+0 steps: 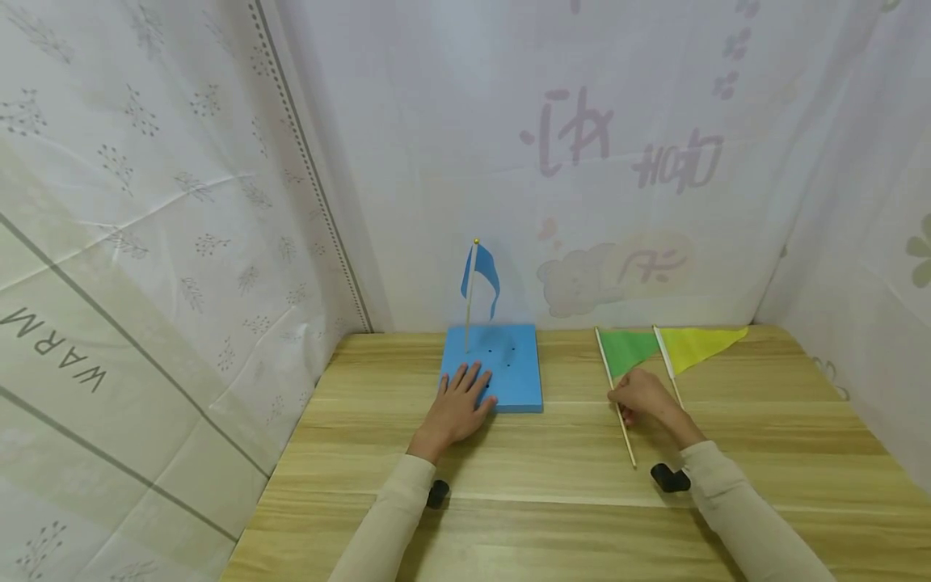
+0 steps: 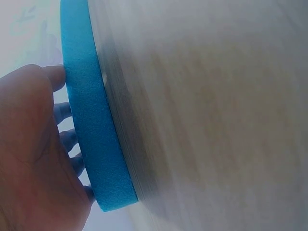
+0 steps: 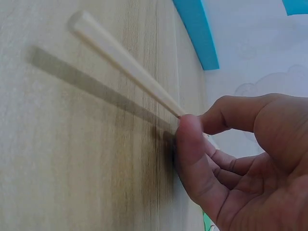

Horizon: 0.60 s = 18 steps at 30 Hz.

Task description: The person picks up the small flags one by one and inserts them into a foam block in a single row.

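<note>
My left hand point(image 1: 460, 406) rests spread on the near left part of a blue foam block point(image 1: 520, 388), its fingertips on the top face in the left wrist view. A blue flag point(image 1: 486, 271) on a thin stick stands upright in the block, and several small dark holes dot the top. On the right, my right hand point(image 1: 643, 396) pinches the wooden stick of a green flag point(image 1: 625, 349) between thumb and fingers. In the right wrist view the stick's point(image 3: 130, 65) lower end is raised off the table, with its shadow beside it.
A yellow flag point(image 1: 698, 347) lies just right of the green one, its stick partly behind my right hand. Printed cloth point(image 1: 451, 162) hangs behind the wooden table point(image 1: 538, 485) and along both sides. Black wrist devices point(image 1: 669, 478) show under the sleeves.
</note>
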Motion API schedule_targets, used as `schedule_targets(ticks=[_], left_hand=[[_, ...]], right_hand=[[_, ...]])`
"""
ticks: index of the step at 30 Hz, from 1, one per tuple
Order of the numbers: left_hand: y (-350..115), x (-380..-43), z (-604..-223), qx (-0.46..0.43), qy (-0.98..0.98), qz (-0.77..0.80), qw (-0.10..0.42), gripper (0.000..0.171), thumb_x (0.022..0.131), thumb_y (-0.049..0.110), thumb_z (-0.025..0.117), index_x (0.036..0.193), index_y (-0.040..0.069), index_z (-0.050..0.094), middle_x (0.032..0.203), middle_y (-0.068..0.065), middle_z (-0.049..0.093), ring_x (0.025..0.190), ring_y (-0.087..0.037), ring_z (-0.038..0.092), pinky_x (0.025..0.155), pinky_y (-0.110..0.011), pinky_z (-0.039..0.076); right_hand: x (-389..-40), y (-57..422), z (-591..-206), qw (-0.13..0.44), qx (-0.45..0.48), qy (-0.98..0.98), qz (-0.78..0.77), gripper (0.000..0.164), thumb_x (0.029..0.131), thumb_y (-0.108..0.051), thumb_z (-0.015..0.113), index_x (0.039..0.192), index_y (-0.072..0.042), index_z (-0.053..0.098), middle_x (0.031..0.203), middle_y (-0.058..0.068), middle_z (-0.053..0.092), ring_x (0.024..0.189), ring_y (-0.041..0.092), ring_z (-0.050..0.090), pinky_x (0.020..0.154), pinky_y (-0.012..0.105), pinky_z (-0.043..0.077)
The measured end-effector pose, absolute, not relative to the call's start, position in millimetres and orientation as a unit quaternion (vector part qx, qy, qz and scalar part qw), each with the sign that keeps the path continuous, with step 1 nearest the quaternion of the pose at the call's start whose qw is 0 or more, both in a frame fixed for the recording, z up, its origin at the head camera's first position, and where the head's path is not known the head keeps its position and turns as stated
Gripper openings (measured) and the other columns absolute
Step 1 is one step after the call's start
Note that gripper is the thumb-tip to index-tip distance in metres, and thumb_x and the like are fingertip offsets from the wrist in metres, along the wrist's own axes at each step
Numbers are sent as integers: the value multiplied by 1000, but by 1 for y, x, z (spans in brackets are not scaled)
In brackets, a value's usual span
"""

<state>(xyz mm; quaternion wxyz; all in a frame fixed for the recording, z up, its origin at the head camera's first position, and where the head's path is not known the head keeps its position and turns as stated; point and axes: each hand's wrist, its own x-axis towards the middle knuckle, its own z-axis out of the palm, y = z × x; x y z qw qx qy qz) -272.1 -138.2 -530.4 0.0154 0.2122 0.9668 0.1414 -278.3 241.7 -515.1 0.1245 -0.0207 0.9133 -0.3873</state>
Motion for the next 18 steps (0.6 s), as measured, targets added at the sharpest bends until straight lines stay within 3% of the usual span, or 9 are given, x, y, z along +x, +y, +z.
schedule_targets(ticks=[7,18], left_hand=[[-138,-274,-532,215,967,133,15,65,115,52,39,171,19,30,180,-8,19,167,-35,14,134,-65,11],[-136,-271,-524,216,966,143,11,63,114,46,45,169,15,35,178,-13,24,166,-39,19,132,-67,14]], right_hand=[[-279,243,-515,121,-25,904,-409,26,95,-7,64,70,-1,67,59,6,69,52,16,70,56,27,59],[-281,236,-494,109,-23,881,-459,15,101,-4,60,91,7,64,75,12,73,62,15,72,65,37,67]])
